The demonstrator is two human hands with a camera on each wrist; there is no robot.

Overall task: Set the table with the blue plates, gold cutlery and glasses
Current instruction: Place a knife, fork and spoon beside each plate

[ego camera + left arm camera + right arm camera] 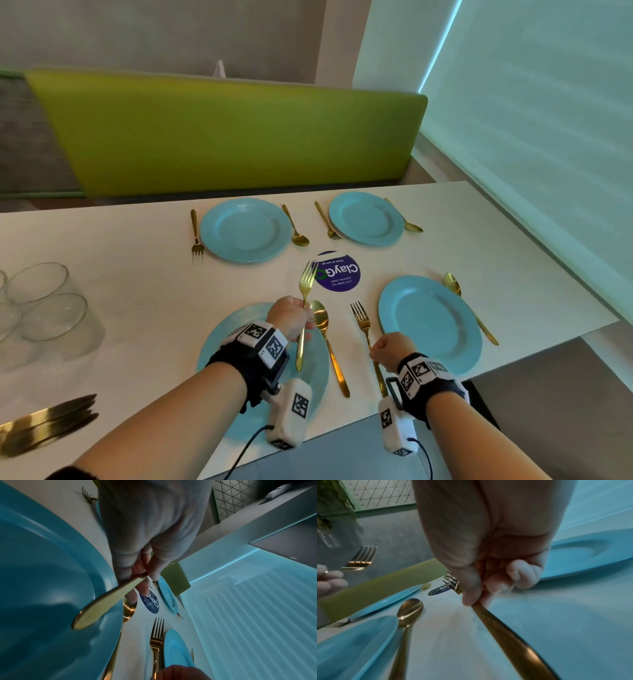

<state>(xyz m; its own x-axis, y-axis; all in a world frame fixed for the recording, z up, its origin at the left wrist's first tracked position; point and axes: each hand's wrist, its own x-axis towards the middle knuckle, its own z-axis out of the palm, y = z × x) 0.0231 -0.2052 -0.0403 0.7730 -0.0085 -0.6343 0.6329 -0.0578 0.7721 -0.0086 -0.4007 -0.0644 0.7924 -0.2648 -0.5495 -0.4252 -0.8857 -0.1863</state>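
Note:
My left hand (291, 320) grips a gold fork (306, 294) by its handle, tines up, above the near-left blue plate (219, 346); the left wrist view shows its handle end (96, 609) over that plate. A gold spoon (325, 339) lies right of this plate. My right hand (390, 351) pinches the handle of a second gold fork (363, 322), which sits low at the table just left of the near-right blue plate (431, 325); its handle (510, 639) fills the right wrist view. Two far plates (246, 230) (366, 218) each have a fork and a spoon beside them.
Several clear glasses (44, 308) stand at the table's left. Gold knives (48, 421) lie at the near left corner. A round purple sticker (337, 272) marks the table's middle. A green bench back (233, 137) runs behind the table. The table's right edge (548, 260) is close to the near-right plate.

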